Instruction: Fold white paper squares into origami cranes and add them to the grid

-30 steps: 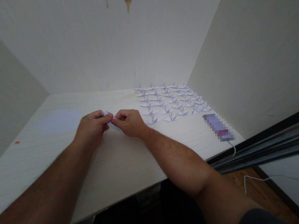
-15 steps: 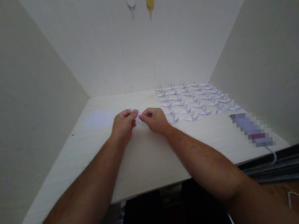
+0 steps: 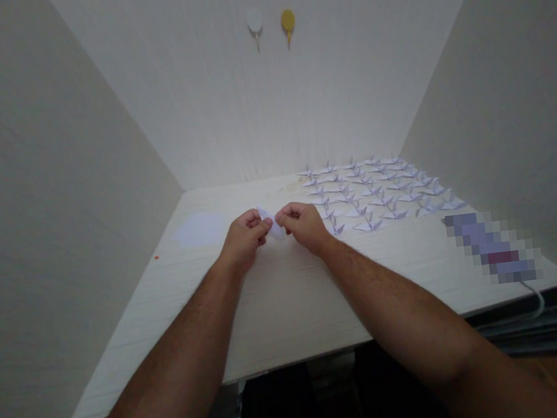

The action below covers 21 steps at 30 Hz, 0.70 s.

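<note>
My left hand (image 3: pixel 244 240) and my right hand (image 3: pixel 305 226) meet just above the white desk (image 3: pixel 279 303). Both pinch a small pale lilac folded paper piece (image 3: pixel 271 225), whose tip shows between the fingertips. Most of the paper is hidden by my fingers. To the right, several finished lilac paper cranes (image 3: pixel 377 191) stand in rows on the desk. A flat sheet of lilac paper (image 3: pixel 199 230) lies to the left of my left hand.
A pixelated oblong object (image 3: pixel 491 248) with a white cable lies at the desk's right front. Walls close in the desk on the left, back and right. Two hooks, white (image 3: pixel 254 22) and yellow (image 3: pixel 288 21), hang on the back wall. A small red speck (image 3: pixel 156 257) marks the desk's left side.
The view has swung left and up, so hands and cranes sit further right in frame. Both hands keep pinching the small paper, whose tip now shows a little more.
</note>
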Motion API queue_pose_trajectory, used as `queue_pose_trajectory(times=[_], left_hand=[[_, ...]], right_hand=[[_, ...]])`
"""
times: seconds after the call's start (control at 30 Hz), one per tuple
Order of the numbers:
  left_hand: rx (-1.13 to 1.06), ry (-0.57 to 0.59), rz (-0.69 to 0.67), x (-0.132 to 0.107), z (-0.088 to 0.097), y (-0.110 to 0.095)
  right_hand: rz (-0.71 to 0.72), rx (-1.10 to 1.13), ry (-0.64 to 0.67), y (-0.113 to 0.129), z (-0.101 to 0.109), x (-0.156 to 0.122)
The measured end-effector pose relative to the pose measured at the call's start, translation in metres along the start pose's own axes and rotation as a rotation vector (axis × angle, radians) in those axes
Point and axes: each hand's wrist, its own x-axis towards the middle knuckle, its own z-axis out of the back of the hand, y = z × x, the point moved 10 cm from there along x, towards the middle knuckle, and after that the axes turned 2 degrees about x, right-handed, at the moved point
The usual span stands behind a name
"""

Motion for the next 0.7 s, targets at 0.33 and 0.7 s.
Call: queue_pose_trajectory(times=[0.33,0.7], left_hand=[[0.131,0.066,-0.052,0.003,0.000,-0.002],[0.098,0.118,-0.160,0.001,-0.004,-0.009]], right_hand=[[-0.108,0.153,0.128,-0.009,-0.012,0.000],[-0.289,0.405,0.257,-0.021,-0.030,-0.008]])
